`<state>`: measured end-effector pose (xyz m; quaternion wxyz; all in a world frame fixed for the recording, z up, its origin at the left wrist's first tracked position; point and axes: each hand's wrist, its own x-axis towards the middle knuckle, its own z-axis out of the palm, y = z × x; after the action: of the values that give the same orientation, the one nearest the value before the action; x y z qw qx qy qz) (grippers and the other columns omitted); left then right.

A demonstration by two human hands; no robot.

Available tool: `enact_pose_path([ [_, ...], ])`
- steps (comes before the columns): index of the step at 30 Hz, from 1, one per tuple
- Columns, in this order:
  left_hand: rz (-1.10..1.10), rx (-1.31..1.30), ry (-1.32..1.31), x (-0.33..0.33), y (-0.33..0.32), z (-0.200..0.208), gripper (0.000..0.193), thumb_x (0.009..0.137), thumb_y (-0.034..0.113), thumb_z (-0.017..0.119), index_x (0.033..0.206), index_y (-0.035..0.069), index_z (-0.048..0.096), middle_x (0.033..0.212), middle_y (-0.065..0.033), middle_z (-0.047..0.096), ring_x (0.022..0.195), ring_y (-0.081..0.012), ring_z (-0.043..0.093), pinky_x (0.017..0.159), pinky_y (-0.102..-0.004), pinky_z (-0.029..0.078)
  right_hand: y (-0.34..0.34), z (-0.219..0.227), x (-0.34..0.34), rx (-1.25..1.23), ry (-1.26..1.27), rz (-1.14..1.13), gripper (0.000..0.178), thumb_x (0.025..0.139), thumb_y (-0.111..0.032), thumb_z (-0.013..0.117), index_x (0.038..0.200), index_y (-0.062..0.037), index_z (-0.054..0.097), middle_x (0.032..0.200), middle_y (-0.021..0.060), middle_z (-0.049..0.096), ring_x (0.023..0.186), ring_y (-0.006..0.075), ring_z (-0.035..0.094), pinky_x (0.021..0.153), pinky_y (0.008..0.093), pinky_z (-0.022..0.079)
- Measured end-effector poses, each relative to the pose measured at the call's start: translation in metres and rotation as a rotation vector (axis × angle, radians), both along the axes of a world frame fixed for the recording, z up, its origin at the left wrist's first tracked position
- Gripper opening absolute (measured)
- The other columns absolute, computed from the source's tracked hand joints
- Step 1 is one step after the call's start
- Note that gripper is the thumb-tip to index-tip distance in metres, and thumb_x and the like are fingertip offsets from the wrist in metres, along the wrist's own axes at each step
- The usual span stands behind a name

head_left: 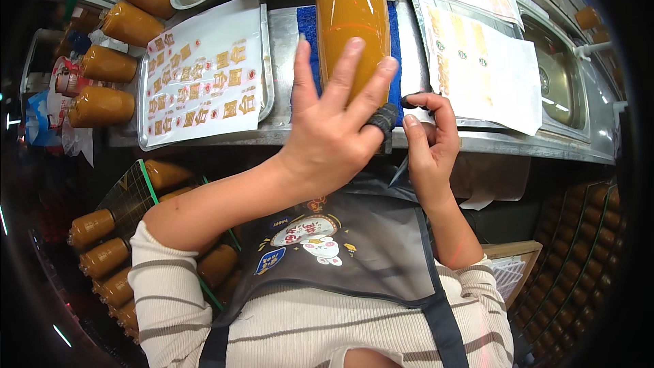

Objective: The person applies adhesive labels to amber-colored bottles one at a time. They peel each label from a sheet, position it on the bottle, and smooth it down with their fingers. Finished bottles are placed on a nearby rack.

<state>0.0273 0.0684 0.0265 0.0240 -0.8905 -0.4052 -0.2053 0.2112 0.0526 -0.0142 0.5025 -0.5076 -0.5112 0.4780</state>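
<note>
A tall glass bottle (351, 10), filled with or coloured amber-brown, lies on a blue cloth (306, 24) at the middle of the metal counter. Across its near part is my left hand (327, 123), fingers spread, with the fingertips over the glass. A black cover (383, 117) wraps one finger on that hand's right side. Just right of the cloth, my right hand (434, 140) is bent, thumb and forefinger close together; the forefinger's tip is black-covered. A thin, dark pointed tool (400, 172) sticks out below my right palm; the rest of it is hidden.
At left, a tray (266, 61) bears a white sheet (204, 105) of gold and red decals. More decal sheets (477, 71) lie at right, beside a metal sink (562, 75). Several amber bottles (109, 65) line the left side; others stand in racks below.
</note>
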Motion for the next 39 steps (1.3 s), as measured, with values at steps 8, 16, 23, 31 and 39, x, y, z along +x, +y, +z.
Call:
enact_pose_path([
  [8,0.199,-0.116,-0.399,-0.025,-0.006,-0.029,0.077,0.072,0.007,0.082,0.143,0.004,0.054,0.157,-0.0228,0.04,0.148,-0.0406,0.035,0.117,-0.0643,0.011,-0.015,0.004,-0.009,0.535,-0.377,0.157,0.028,0.084,0.001,0.066,0.112,-0.0013,0.065,0.079,0.0082,0.065,0.057,0.0173,0.059,0.054,0.0297,0.046],
  [16,0.163,-0.062,-0.428,-0.018,0.008,-0.033,0.07,0.069,0.004,0.078,0.136,-0.002,0.058,0.15,-0.021,0.05,0.14,-0.0395,0.047,0.116,-0.0616,0.025,-0.032,-0.004,-0.002,0.27,-0.332,0.108,0.026,0.087,-0.001,0.065,0.113,0.0007,0.066,0.071,0.0022,0.058,0.051,0.0075,0.046,0.048,0.0238,0.035],
  [23,0.165,-0.062,-0.416,-0.016,0.008,-0.026,0.071,0.069,0.005,0.078,0.137,-0.003,0.056,0.146,-0.0231,0.053,0.137,-0.0398,0.049,0.116,-0.0626,0.025,-0.015,0.021,-0.006,0.606,-0.672,0.255,0.025,0.08,-0.005,0.069,0.105,-0.0049,0.067,0.071,0.0064,0.062,0.053,0.0233,0.06,0.048,0.0358,0.045],
  [31,0.179,-0.159,-0.406,-0.027,0.002,-0.027,0.08,0.074,0.014,0.082,0.145,-0.001,0.047,0.151,-0.0237,0.046,0.143,-0.0387,0.042,0.118,-0.0645,0.015,0.039,0.075,0.004,0.552,-0.319,0.518,0.014,0.084,-0.008,0.072,0.098,-0.0053,0.07,0.078,0.0095,0.068,0.059,0.0271,0.064,0.054,0.0363,0.051],
  [39,0.18,-0.299,-0.478,-0.027,0.011,-0.031,0.088,0.072,0.012,0.084,0.149,0.002,0.043,0.151,-0.0219,0.047,0.145,-0.0372,0.04,0.118,-0.0647,0.014,0.262,0.001,0.115,0.18,-1.013,-0.116,0.027,0.086,-0.016,0.067,0.111,-0.0082,0.073,0.103,0.0154,0.07,0.099,0.0345,0.067,0.087,0.0427,0.052],
])
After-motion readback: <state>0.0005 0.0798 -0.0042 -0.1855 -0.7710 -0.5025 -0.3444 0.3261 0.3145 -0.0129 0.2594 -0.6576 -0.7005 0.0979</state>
